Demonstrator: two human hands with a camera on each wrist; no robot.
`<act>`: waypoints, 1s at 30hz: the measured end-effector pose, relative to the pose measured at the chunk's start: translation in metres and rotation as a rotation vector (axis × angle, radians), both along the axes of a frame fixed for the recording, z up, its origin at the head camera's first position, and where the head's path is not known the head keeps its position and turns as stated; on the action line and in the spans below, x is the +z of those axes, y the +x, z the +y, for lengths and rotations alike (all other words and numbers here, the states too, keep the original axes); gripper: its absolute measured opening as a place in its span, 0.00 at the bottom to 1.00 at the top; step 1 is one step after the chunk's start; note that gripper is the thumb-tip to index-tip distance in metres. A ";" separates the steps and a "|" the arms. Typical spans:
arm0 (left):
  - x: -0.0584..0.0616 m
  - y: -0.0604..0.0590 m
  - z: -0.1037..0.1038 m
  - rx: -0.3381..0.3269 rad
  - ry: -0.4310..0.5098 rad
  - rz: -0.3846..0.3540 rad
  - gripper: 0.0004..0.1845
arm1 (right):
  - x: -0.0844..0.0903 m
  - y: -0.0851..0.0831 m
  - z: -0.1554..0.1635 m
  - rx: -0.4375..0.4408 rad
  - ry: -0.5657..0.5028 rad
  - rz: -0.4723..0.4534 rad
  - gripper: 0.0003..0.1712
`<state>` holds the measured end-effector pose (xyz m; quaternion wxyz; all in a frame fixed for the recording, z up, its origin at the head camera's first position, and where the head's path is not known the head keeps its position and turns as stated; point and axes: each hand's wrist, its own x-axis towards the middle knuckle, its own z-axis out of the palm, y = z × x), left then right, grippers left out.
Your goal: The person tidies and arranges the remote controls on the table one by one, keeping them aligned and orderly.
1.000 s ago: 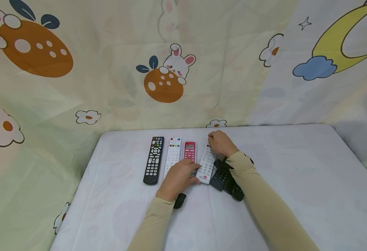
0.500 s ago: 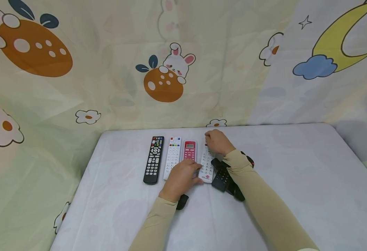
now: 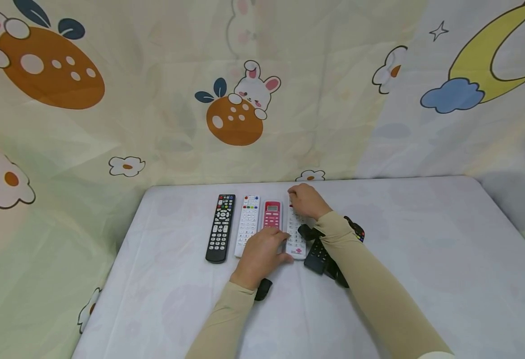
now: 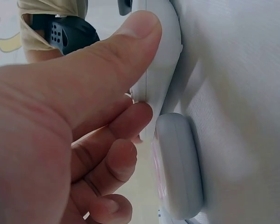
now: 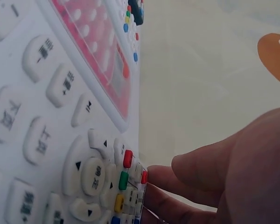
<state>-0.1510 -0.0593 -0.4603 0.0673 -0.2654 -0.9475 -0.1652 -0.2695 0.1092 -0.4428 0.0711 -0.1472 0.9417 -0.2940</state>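
A white remote control (image 3: 295,242) lies on the white-covered table, nearly parallel to the pink-faced remote (image 3: 272,214) on its left. My left hand (image 3: 262,252) holds its near end; the left wrist view shows the thumb over the white casing (image 4: 165,56) and the other fingers curled. At its far end is my right hand (image 3: 309,200), fingertips gripping the edge beside the coloured buttons (image 5: 123,179) in the right wrist view. My left hand hides the pink remote's lower part.
Farther left lie another white remote (image 3: 247,219) and a long black remote (image 3: 220,229), side by side. A dark remote (image 3: 318,257) sits slanted beside the right forearm, with more black casing (image 3: 357,227) partly under the sleeve. A printed curtain (image 3: 334,99) hangs behind the table.
The white remote has turned from slanted to nearly straight, its far end shifting left toward the pink remote. The right hand moved left with it; the left hand moved slightly right.
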 end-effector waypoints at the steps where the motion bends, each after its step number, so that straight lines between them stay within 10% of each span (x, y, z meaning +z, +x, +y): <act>1: 0.000 0.000 0.000 0.002 0.000 0.002 0.29 | 0.000 -0.001 0.000 0.001 -0.004 -0.002 0.23; 30: -0.004 -0.001 0.000 0.030 0.009 -0.007 0.29 | -0.007 -0.008 -0.007 0.012 0.022 0.010 0.22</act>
